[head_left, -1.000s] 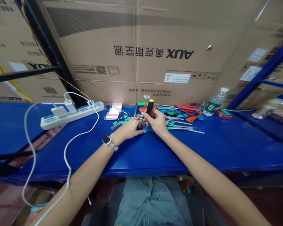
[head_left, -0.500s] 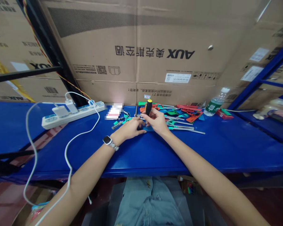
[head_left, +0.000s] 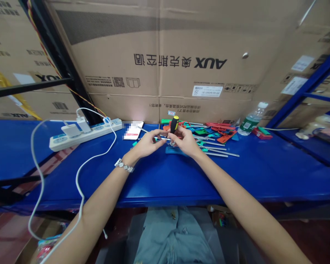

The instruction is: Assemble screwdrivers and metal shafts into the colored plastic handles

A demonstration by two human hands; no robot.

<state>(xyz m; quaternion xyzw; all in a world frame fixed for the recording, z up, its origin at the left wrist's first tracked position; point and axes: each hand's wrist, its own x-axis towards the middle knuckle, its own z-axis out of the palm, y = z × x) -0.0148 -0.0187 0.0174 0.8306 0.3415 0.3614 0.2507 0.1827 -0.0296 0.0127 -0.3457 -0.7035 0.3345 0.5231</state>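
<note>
My right hand [head_left: 185, 140] is closed around a screwdriver [head_left: 175, 124] with a black and yellow handle, which points upward above the fingers. My fingers hide its lower part. Beside it, my left hand [head_left: 151, 142] pinches a thin metal rod [head_left: 142, 129], whose one end sticks out to the upper left. The fingertips of both hands nearly meet, and small parts between them are hard to make out. Under the hands lies a flat blue piece [head_left: 174, 150]. Several metal rods with green ends [head_left: 216, 149] lie to the right of my right hand.
Behind and to the right is a pile of red, orange and green plastic pieces [head_left: 221, 128]. A water bottle [head_left: 250, 123] stands farther right. A white power strip [head_left: 85, 134] with cables lies left, near a phone-like flat object [head_left: 133, 131]. Cardboard [head_left: 159, 73] backs the blue table [head_left: 236, 179].
My left hand has lifted and turned from the table, and now pinches the rod near the screwdriver. The blue piece shows more. The screwdriver has shifted slightly right.
</note>
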